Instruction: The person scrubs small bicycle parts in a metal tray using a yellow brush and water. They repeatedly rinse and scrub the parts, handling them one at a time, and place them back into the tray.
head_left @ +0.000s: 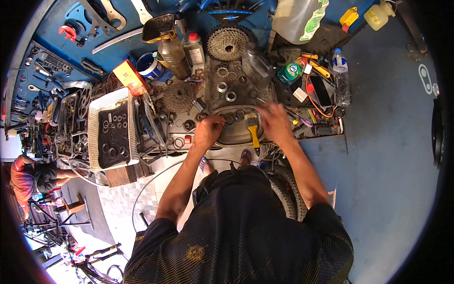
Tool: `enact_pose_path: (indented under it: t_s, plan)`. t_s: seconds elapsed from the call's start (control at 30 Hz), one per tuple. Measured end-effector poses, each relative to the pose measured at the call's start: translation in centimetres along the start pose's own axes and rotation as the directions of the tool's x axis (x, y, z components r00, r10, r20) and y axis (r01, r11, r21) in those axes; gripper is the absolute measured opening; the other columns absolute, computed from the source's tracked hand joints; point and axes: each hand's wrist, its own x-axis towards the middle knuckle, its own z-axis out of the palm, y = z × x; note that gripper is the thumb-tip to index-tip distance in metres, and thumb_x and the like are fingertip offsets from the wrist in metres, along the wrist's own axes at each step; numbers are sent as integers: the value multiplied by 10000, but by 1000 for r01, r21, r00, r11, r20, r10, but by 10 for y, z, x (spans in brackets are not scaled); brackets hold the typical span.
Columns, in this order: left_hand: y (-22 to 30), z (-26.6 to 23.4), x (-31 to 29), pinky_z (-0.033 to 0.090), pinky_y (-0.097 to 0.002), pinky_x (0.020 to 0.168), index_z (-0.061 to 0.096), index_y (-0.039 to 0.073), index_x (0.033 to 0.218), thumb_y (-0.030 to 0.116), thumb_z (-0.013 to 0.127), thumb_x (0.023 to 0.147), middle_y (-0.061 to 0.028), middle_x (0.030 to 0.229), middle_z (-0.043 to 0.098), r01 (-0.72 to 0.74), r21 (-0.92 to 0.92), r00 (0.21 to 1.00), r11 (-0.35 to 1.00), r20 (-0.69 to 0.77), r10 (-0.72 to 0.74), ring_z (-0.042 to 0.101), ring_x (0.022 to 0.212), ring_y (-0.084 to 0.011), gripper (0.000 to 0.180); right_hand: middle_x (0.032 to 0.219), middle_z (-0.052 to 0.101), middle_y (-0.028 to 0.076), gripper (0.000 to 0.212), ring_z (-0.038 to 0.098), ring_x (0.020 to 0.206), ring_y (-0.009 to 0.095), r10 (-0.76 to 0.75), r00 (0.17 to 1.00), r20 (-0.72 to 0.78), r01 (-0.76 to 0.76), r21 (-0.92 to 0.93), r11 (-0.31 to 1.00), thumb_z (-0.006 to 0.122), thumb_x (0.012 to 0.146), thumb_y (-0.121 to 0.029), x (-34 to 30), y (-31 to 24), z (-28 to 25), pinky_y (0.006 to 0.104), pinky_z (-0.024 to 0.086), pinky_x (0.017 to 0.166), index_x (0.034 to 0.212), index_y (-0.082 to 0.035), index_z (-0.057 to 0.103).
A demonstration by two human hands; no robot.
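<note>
My left hand [208,131] is at the left rim of a shallow oval metal basin [233,142], its fingers curled together around something dark and too small to name. On the basin's right side is my right hand [276,124], with fingers blurred by motion; whether they hold anything is unclear. A brush with a yellow handle [254,136] lies across the basin's near rim, bristles inside. Small dark ring-shaped parts [235,116] sit in the basin. Just beyond it, metal rings [230,96] lie on a dirty dark mat [215,102].
To the left stands a white plastic basket [95,142] holding several bearings and rings on dark cloth. Large cassettes [227,43] and bottles [193,49] line the back. A phone [321,91] and a water bottle [340,75] are at right. A bicycle tyre [283,189] is below; another person [26,175] is far left.
</note>
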Motion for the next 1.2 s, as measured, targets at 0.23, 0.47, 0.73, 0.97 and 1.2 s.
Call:
enact_pose_path:
  t_s: [0.23, 0.47, 0.73, 0.97, 1.2]
  plan:
    - [-4, 14, -5, 506, -467, 966, 858, 161, 1016, 176, 848, 831, -67, 1005, 798, -190, 388, 981, 902, 43, 189, 683, 1049, -326, 186, 1312, 587, 236, 598, 586, 1179, 424, 321, 807, -496, -174, 320, 931, 808, 963, -360, 119, 24, 11, 550, 496, 979, 1420, -45, 582]
    - [18, -27, 32, 531, -486, 975, 838, 111, 1065, 159, 800, 896, -120, 1073, 804, -173, 317, 965, 933, -133, 224, 724, 1036, -355, 179, 1153, 682, 176, 528, 692, 995, 352, 516, 782, -350, -279, 544, 792, 872, 923, -415, 155, 47, 22, 435, 553, 852, 1159, 26, 702]
    - [100, -79, 74, 556, -477, 1010, 668, 31, 1370, 121, 777, 948, -237, 1232, 735, -336, -11, 932, 942, -149, 331, 709, 1155, -424, 445, 870, 729, 66, 417, 672, 786, 129, 426, 858, -288, -85, 738, 670, 905, 883, -316, 119, 26, -48, 320, 551, 744, 1134, -25, 744]
    - [148, -87, 99, 566, -483, 1011, 611, 134, 1489, 60, 780, 924, -168, 1334, 698, -653, -31, 739, 757, 190, 646, 668, 1228, -424, 594, 956, 733, 111, 335, 705, 835, 235, 142, 990, 26, -135, 518, 844, 871, 879, -229, 73, 2, -108, 369, 546, 765, 1090, -3, 744]
    - [130, -60, 87, 576, -485, 942, 677, 97, 1384, 98, 817, 907, -158, 1266, 704, -669, -22, 682, 743, 381, 624, 710, 1108, -385, 496, 983, 692, 156, 272, 704, 913, 397, 191, 972, 140, -227, 318, 921, 828, 867, -185, 41, -14, -117, 467, 546, 793, 1016, 1, 698]
